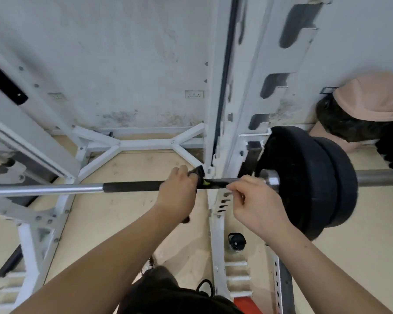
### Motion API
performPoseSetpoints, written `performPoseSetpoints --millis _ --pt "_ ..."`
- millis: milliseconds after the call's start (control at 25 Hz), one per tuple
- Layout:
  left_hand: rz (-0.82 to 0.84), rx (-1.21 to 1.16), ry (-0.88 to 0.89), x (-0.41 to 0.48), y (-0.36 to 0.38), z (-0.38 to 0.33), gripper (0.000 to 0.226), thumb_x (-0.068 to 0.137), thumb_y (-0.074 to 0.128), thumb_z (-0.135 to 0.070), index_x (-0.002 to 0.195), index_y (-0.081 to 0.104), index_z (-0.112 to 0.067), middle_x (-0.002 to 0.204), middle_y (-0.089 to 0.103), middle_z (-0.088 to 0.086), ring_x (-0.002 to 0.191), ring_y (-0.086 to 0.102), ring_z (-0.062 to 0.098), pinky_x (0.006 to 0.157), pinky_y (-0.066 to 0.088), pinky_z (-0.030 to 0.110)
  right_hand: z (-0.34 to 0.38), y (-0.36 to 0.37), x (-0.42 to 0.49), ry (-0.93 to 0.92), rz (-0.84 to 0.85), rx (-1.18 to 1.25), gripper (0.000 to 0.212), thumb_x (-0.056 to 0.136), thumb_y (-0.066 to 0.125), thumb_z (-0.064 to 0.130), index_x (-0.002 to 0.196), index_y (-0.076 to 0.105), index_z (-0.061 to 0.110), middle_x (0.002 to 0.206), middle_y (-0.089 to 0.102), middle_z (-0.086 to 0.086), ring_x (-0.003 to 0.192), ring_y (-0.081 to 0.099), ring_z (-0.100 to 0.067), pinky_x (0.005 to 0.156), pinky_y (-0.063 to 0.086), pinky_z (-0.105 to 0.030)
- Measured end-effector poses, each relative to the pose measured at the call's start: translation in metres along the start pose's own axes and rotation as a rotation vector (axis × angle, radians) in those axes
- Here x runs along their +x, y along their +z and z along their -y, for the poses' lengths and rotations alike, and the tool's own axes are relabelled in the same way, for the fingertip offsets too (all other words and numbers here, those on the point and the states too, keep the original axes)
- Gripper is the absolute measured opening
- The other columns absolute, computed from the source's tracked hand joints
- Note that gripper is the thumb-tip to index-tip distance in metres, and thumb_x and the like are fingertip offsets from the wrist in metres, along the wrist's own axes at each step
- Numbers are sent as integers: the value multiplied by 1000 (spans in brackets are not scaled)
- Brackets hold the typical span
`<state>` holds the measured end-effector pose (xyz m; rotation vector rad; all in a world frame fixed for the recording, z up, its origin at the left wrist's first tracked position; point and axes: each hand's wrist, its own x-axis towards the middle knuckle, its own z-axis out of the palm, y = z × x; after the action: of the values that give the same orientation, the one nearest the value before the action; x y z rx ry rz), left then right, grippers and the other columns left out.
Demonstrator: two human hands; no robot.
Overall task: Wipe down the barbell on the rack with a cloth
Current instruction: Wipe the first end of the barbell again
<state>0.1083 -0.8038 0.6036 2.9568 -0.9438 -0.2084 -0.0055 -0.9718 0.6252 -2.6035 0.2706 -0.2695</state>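
The barbell (127, 186) lies across the white rack (216, 132), steel at the left and black-sleeved in the middle, with two black plates (304, 177) on its right end. My left hand (179, 189) grips a black cloth (196, 172) wrapped over the bar just left of the upright. A small yellow-green patch shows at the cloth's edge. My right hand (252, 198) sits on the bar to the right of the upright, close to the plates, fingers curled and pinching a dark edge of the cloth there.
White rack legs and braces (132, 143) stand on the beige floor. A black bottle (236, 241) stands by the upright's foot. A pink and dark bundle (368, 109) lies at the back right wall. A red pad (245, 304) shows at the bottom.
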Motion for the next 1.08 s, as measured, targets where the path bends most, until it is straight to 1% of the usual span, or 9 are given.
performPoseSetpoints --millis 80,240,360,440,520,600,680,920,1080 --pt "1 -9 -137 -6 -3 41 18 95 62 -19 112 60 -14 110 46 6 106 47 26 65 44 38 21 18 16 15 122 66 25 93 60 15 108 77 26 99 68 13 96 64 -13 78 57 -39" --pt "4 -45 -465 -40 -11 133 20 90 65 -16 110 63 -17 99 46 3 89 48 22 70 48 37 77 61 39 46 336 206 20 94 65 25 110 77 26 93 69 12 86 67 -14 81 59 -36" --pt "-177 -560 -729 -76 -25 178 8 93 59 -17 93 67 -19 86 60 2 80 60 25 67 48 34 120 85 47 67 470 327 23 92 70 30 114 75 26 96 71 15 87 68 -7 87 58 -30" --pt "-377 -975 -843 -88 -43 187 12 93 61 -19 84 68 -22 78 66 1 78 64 23 64 48 31 156 92 53 93 566 470 31 88 77 35 118 70 29 101 71 12 88 69 -5 80 57 -22" --pt "-487 -1267 -900 -95 -56 194 6 92 65 -17 93 69 -22 86 73 5 81 71 23 63 56 31 194 102 60 141 680 603 41 82 83 40 119 66 32 104 73 8 90 71 -6 79 57 -23" --pt "-524 -1557 -900 -98 -69 208 23 93 69 -13 112 64 -25 94 77 9 82 77 22 64 61 31 229 117 69 149 714 659 31 82 83 37 109 70 28 98 77 7 88 74 -10 80 62 -33" --pt "-515 -1684 -855 -105 -75 239 30 95 71 -14 119 62 -30 96 78 10 82 78 19 68 62 32 260 134 81 156 660 623 13 88 79 33 96 73 24 87 78 5 82 74 -13 76 62 -34" --pt "-189 -1647 -476 -149 -77 389 35 90 78 -38 122 68 -48 119 72 -17 114 67 6 97 56 30 388 206 123 242 607 742 16 96 69 29 94 76 15 88 79 -4 86 75 -19 68 57 -35" --pt "-192 -1732 -462 -178 -74 482 51 86 83 -38 132 62 -44 133 67 -6 122 66 16 101 57 42 481 250 137 318 723 910 16 99 65 23 103 79 17 95 81 -3 90 78 -16 71 64 -36"
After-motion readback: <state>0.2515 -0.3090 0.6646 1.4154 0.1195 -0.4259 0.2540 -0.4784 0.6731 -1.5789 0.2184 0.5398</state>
